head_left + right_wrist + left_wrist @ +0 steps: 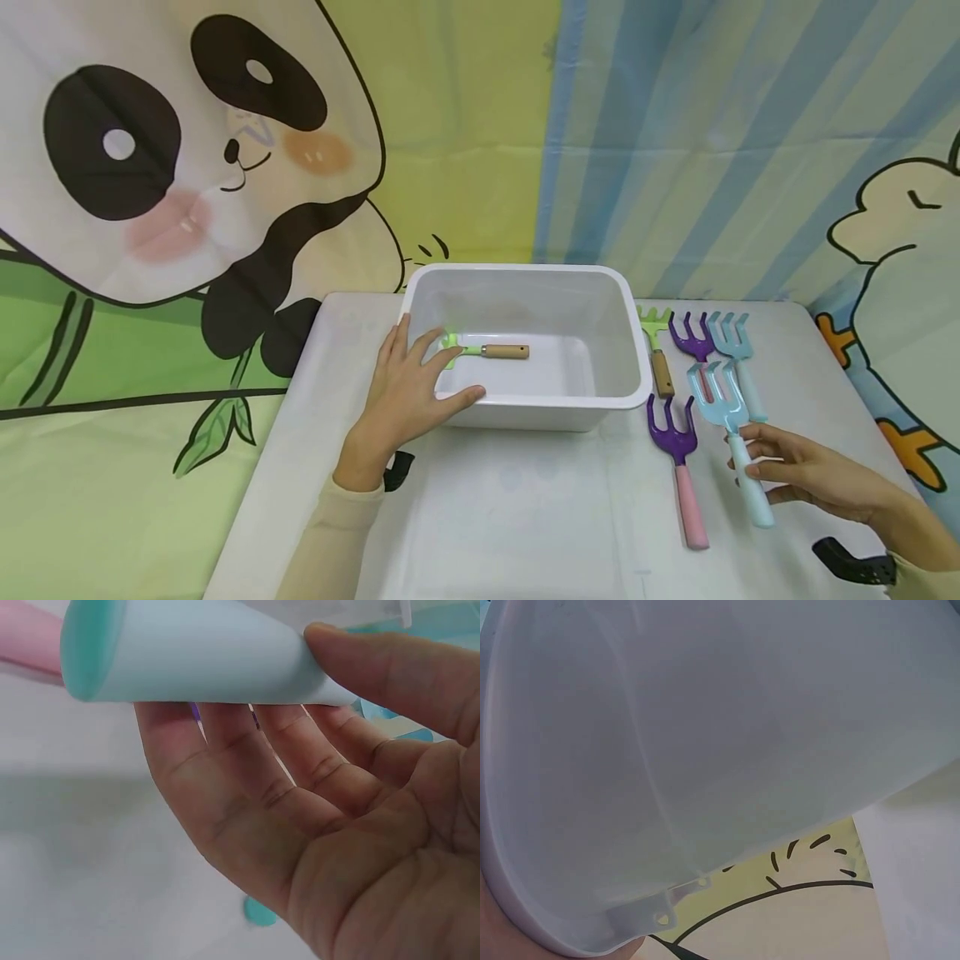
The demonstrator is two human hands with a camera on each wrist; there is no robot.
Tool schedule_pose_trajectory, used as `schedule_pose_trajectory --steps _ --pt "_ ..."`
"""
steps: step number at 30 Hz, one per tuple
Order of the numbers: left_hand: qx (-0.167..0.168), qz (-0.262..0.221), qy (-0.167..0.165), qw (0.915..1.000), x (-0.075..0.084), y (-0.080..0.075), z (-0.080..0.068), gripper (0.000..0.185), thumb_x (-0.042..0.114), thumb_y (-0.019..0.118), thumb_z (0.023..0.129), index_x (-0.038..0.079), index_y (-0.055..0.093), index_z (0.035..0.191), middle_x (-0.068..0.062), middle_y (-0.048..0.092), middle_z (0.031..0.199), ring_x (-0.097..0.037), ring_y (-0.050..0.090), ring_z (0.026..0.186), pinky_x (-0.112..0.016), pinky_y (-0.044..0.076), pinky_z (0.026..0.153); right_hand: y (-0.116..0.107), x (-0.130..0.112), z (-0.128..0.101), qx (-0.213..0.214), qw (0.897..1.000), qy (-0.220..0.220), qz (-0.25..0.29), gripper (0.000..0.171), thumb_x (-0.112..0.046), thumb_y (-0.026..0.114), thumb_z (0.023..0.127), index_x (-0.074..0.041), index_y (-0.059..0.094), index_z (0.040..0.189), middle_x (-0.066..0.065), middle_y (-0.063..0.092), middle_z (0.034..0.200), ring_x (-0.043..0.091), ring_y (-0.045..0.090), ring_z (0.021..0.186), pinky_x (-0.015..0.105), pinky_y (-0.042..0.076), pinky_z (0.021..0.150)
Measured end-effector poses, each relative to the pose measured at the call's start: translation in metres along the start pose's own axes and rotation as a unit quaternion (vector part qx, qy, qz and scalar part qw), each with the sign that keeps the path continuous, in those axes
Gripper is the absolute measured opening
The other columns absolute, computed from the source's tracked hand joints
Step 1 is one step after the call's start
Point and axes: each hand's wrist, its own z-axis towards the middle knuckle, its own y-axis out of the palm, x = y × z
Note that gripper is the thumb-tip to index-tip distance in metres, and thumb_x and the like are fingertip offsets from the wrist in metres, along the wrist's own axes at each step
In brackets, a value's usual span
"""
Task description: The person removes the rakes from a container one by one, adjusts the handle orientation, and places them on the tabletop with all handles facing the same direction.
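A white plastic bin [525,412] stands on the table. My left hand [408,387] grips its front left corner, fingers over the rim and thumb along the front edge. Inside the bin lies a green garden tool with a wooden handle [504,352]. My right hand [813,475] holds a light blue hand fork [738,446] by its handle, thumb on one side and fingers beneath. That fork's handle [195,656] fills the top of the right wrist view. Just left of it lies a purple hand fork with a pink handle [690,508].
Right of the bin lie a green hand rake with a wooden handle [662,372], another purple fork [692,340] partly hidden by the held one, and another light blue fork [742,358]. A printed cloth [480,125] hangs behind the white table [517,517].
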Motion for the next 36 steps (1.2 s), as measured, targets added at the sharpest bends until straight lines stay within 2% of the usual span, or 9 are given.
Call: schedule_pose_trajectory --steps 6,11,19,29,32,36 --pt "0.003 0.0 0.003 1.0 -0.001 0.001 0.0 0.078 0.082 0.046 0.085 0.021 0.068 0.129 -0.013 0.055 0.14 -0.051 0.014 0.146 -0.059 0.01 0.117 0.001 0.029 -0.007 0.041 0.997 0.061 0.013 0.04 -0.008 0.049 0.106 0.004 0.032 0.14 0.019 0.044 0.124 0.027 0.053 0.106 0.051 0.054 0.088" --pt "-0.001 -0.001 -0.001 1.0 -0.001 0.001 -0.002 0.078 0.082 0.045 0.085 0.022 0.068 0.129 -0.012 0.054 0.14 -0.05 0.013 0.146 -0.057 0.008 0.118 0.002 0.046 -0.01 0.06 0.994 0.087 0.029 0.044 -0.01 0.052 0.105 0.006 0.031 0.139 0.02 0.043 0.12 0.028 0.053 0.103 0.05 0.054 0.087" --pt "0.005 0.001 0.001 1.0 -0.001 0.0 -0.001 0.078 0.082 0.046 0.085 0.022 0.069 0.129 -0.013 0.055 0.139 -0.05 0.014 0.146 -0.058 0.01 0.117 0.003 0.061 -0.012 0.072 0.99 0.109 0.045 0.05 -0.012 0.055 0.104 0.01 0.027 0.139 0.02 0.045 0.119 0.029 0.055 0.102 0.051 0.054 0.088" --pt "0.0 -0.006 0.001 1.0 -0.001 0.002 -0.001 0.078 0.082 0.046 0.085 0.021 0.069 0.128 -0.014 0.055 0.139 -0.05 0.013 0.146 -0.059 0.009 0.117 0.003 0.079 -0.016 0.026 0.99 0.091 0.103 0.045 -0.009 0.05 0.105 0.013 0.027 0.138 0.017 0.048 0.116 0.029 0.057 0.1 0.052 0.055 0.086" --pt "0.001 -0.005 0.001 1.0 -0.001 0.001 -0.001 0.078 0.082 0.046 0.085 0.021 0.069 0.128 -0.014 0.055 0.139 -0.051 0.014 0.146 -0.059 0.01 0.117 0.002 0.079 -0.015 0.026 0.991 0.09 0.098 0.05 -0.009 0.05 0.105 0.017 0.023 0.138 0.018 0.048 0.116 0.03 0.057 0.101 0.053 0.054 0.086" --pt "0.001 -0.003 0.003 1.0 0.0 0.001 0.0 0.078 0.082 0.045 0.085 0.021 0.068 0.129 -0.014 0.055 0.14 -0.05 0.013 0.146 -0.058 0.009 0.117 0.004 0.077 -0.014 0.065 0.99 0.116 0.053 0.06 -0.014 0.054 0.104 0.02 0.019 0.139 0.019 0.049 0.117 0.029 0.056 0.1 0.052 0.055 0.085"
